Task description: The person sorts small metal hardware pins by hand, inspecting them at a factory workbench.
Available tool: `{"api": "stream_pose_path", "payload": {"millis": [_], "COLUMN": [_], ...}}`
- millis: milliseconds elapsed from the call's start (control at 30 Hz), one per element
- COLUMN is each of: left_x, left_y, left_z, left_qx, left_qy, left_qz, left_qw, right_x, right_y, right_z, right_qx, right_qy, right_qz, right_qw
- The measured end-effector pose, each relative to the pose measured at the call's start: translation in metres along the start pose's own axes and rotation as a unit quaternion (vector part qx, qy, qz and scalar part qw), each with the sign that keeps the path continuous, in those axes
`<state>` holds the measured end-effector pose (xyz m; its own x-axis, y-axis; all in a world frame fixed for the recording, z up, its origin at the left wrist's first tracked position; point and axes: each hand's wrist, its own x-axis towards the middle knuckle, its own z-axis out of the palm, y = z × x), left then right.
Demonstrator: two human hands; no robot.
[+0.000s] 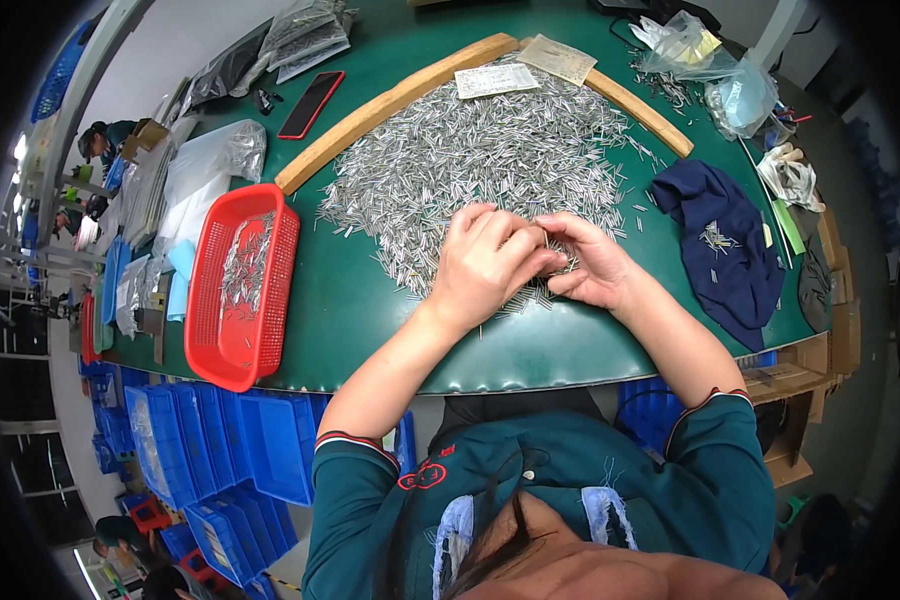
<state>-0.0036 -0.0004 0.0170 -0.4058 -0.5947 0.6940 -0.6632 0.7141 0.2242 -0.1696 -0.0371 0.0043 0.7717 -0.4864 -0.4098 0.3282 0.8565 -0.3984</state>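
Pins (480, 135), slender and silvery, lay heaped at the centre of the green table (390, 350), bounded on the far side by a left wooden strip (395, 105) and a right wooden strip (638, 112). Over the heap's near edge, the left hand (482, 262) and right hand (592, 268) met, fingers curled and tips drawn closely together; whether a pin was pinched between them could not be told. No strip closed the near side, so a sweep of either wrist could have pushed loose pins toward the table's near edge and onto the floor. Two paper slips (496, 81) (560, 58) rested on the far part of the heap and could have slid or been buried had it shifted. At left, the red basket (273, 320) stood with its near end close to that edge; a knock from the left forearm (382, 372) might have tipped it, spilling its metal pieces (245, 265). At right, pins lying on the blue cloth (715, 195) could have scattered if it were tugged.
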Motion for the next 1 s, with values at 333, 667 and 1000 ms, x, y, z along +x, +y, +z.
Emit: {"api": "stream_pose_path", "payload": {"millis": [333,667,1000], "left_x": [-0.002,-0.016,-0.011], "left_y": [-0.029,-0.033,-0.034], "left_z": [-0.025,-0.006,-0.001], "left_qx": [0.073,0.144,-0.057], "left_qy": [-0.139,-0.192,-0.020], "left_qz": [-0.163,-0.147,-0.175], "left_qw": [0.974,0.960,0.983], "right_x": [0.003,-0.001,-0.002], "right_y": [-0.010,-0.007,-0.002], "right_z": [-0.018,-0.005,0.004], "right_qx": [0.115,0.010,-0.155], "right_qy": [-0.093,0.006,0.075], "right_qz": [-0.019,-0.099,-0.110], "right_qw": [0.989,0.995,0.979]}}
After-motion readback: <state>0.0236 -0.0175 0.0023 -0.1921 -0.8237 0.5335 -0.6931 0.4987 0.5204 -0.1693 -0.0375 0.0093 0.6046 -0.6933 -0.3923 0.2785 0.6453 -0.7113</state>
